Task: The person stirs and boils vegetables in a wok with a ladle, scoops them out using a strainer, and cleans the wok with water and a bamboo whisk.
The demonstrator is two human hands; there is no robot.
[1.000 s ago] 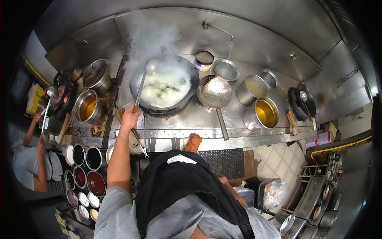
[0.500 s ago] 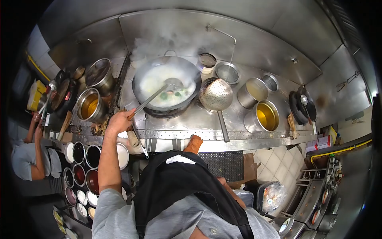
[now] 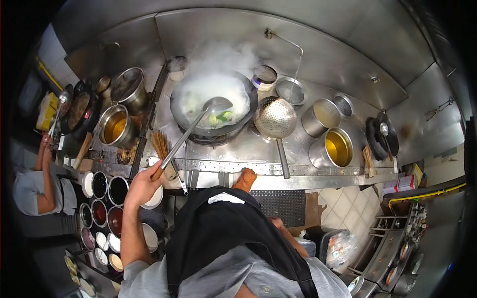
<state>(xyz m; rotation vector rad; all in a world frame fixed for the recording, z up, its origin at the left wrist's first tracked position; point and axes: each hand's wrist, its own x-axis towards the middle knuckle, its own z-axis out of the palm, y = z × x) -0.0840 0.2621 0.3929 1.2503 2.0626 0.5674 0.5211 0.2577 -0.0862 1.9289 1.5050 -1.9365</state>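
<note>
My left hand is closed around the wooden end of a long-handled ladle. The ladle's bowl is over the near part of a large dark wok, partly veiled by steam. Green pieces that look like broccoli show in the cloudy liquid beside the bowl. My right hand is curled at the stove's front edge, on a striped cloth; what is under its fingers is hidden. Part of my right arm is behind the black apron. A perforated strainer lies to the right of the wok.
Metal pots, one with yellow liquid, stand on the right. A bamboo brush lies near my left hand. Tubs of sauces fill the lower left. At far left, a co-worker's hands hold a ladle near another wok.
My left hand has drawn back towards me with the ladle, its handle now steeper. The ladle's bowl sits higher in the wok, and the green pieces show more clearly. My right hand stays put.
</note>
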